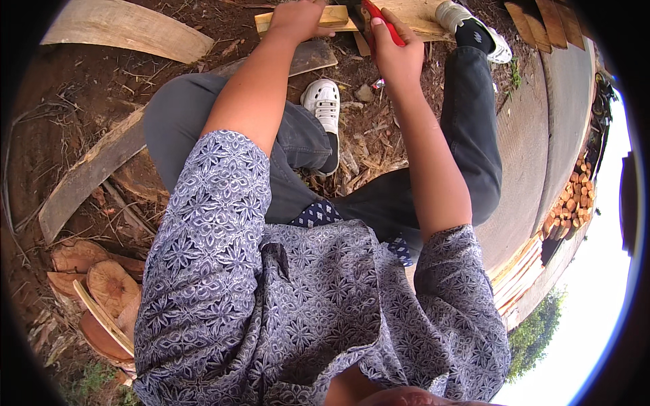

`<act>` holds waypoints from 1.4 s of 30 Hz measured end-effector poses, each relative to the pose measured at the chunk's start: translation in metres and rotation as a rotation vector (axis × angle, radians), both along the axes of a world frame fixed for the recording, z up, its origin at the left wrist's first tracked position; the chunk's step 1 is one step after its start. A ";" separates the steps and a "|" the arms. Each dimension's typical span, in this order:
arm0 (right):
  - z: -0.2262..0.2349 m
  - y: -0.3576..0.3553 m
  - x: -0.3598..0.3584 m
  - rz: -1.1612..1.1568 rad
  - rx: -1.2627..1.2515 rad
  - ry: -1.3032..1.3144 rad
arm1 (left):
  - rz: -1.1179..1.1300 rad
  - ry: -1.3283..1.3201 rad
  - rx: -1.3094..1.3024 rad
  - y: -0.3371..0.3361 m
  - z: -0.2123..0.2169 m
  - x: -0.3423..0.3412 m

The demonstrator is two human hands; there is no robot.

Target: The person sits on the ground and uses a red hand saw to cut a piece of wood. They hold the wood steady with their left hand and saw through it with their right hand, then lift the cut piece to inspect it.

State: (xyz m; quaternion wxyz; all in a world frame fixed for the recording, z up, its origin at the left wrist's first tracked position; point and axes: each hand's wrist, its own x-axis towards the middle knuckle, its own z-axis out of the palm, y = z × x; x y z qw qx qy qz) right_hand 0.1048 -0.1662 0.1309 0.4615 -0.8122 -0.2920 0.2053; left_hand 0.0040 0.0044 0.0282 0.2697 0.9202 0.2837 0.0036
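Partly, the left hand (296, 19) hides a yellowish wooden piece (336, 15).

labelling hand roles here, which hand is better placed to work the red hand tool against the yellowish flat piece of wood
Probably the right hand: it grips the red hand tool, close beside the yellowish flat piece of wood. The left hand is on that wood.
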 end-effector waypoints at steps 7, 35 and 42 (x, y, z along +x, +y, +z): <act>0.019 0.001 0.004 -0.091 0.130 0.399 | 0.036 -0.065 0.100 -0.009 0.004 -0.006; -0.005 -0.024 0.006 -0.014 0.184 0.471 | 0.047 -0.133 0.225 -0.023 -0.037 -0.004; -0.004 -0.019 -0.002 0.029 0.182 0.473 | 0.064 -0.127 0.238 -0.022 -0.043 -0.007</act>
